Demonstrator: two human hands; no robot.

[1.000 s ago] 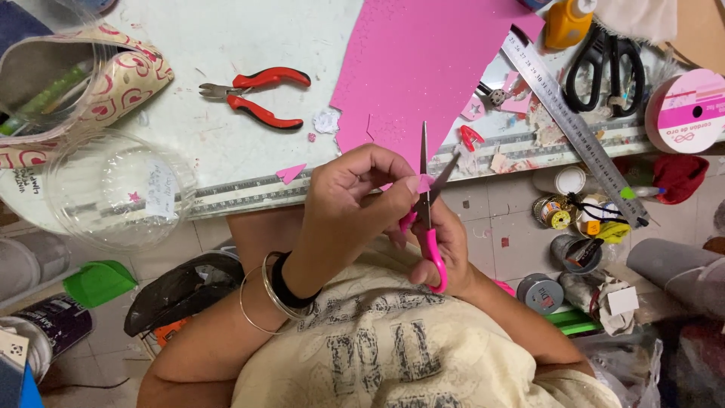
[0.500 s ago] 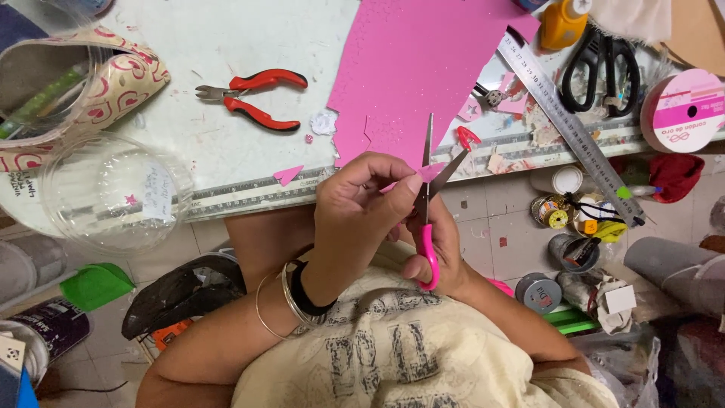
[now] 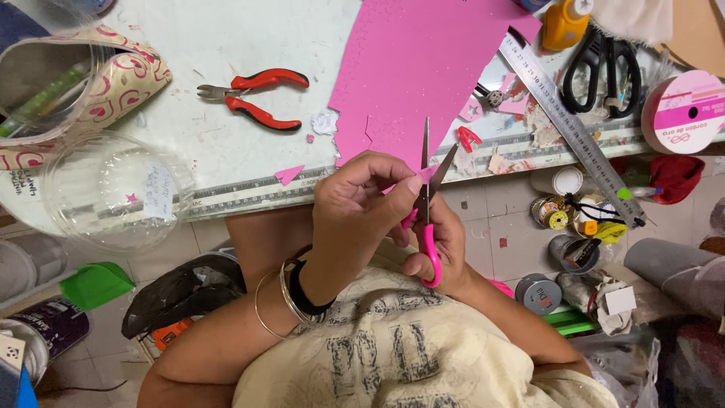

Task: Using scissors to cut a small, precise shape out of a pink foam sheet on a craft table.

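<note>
- My left hand pinches a small pink foam piece between thumb and fingertips, at the table's near edge.
- My right hand is closed through the glossy pink plastic loops of the small scissors; the thin steel blades stand parted in a narrow V, tips toward 12 o'clock, with the piece between them.
- Thin metal bangles and a black band ring the left wrist.
- At 12 o'clock of the hands, a large pink glitter foam sheet lies flat on the white table; its near edge is jagged.
- At 10 o'clock, red-handled pliers lie on the table, well apart from the hands.
- At 9 o'clock, a clear round plastic tub overhangs the table edge.
- At 2 o'clock, a steel ruler lies diagonally; beyond it, black-handled shears and a pink ribbon spool.
- A small pink foam triangle lies at 9 o'clock, near the table's edge.
</note>
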